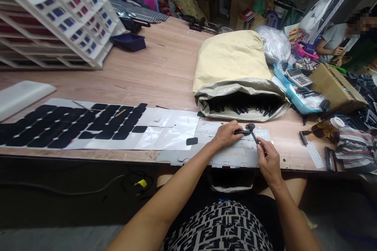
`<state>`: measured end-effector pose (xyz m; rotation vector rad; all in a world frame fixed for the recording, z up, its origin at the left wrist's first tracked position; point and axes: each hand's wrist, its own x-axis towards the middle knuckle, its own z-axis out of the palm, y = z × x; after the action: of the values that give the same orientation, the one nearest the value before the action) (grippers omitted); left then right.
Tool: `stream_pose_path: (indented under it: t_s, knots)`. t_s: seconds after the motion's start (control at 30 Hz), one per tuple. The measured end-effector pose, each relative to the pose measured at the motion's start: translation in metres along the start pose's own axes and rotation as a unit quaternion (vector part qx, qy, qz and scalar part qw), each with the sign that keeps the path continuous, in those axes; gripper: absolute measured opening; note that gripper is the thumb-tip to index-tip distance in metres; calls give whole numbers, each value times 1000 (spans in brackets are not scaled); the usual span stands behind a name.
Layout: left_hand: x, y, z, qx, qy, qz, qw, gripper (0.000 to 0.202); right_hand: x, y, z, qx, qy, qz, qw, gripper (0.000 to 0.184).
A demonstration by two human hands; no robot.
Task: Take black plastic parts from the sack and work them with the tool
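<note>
My left hand (227, 135) grips a slim black piece (243, 131) above a grey sheet (226, 156) on the table. In my right hand (268, 161) is a small hammer (253, 135), held by its metal handle. The hammer's round dark head is over the far end of the black piece; whether they touch I cannot tell. Just behind both hands lies a cream sack (232, 59) with its mouth toward me, several black pieces inside. To the left, flat black rounded pieces (67, 125) lie in rows on a white sheet (165, 137). One loose black piece (192, 141) is nearer my left hand.
A white plastic crate (97, 31) stands at the back left beside a dark tray (129, 42). On the right are blue baskets (303, 102), a calculator (299, 77), a cardboard box (338, 86), an amber jar (326, 127) and striped cloth (355, 149). Another person (335, 43) is farther back.
</note>
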<state>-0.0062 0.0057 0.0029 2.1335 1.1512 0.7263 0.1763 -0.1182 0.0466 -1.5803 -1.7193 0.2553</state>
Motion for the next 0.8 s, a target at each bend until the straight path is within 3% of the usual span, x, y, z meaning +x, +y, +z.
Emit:
stream_pose_path:
  t_s: [0.17, 0.3, 0.43, 0.63, 0.73, 0.8]
  knots:
    - [0, 3, -3, -4, -5, -8, 1000, 14, 0, 4, 8, -17, -40, 4, 999, 30]
    - [1, 4, -2, 5, 4, -9, 1000, 17, 18, 26, 3, -77, 15, 17, 997, 31]
    - [1, 2, 1, 8, 5, -18, 1000, 16, 44, 56, 2, -222, 82, 25, 971, 32]
    - [2, -1, -3, -22, 4, 13, 1000, 16, 52, 71, 14, -350, 73, 32, 933, 31]
    - [-15, 12, -10, -72, -4, 54, 996, 18, 48, 70, 15, -358, 68, 30, 931, 30]
    - [-40, 28, -11, -89, -29, 105, 990, 18, 47, 70, 15, -362, 67, 26, 930, 30]
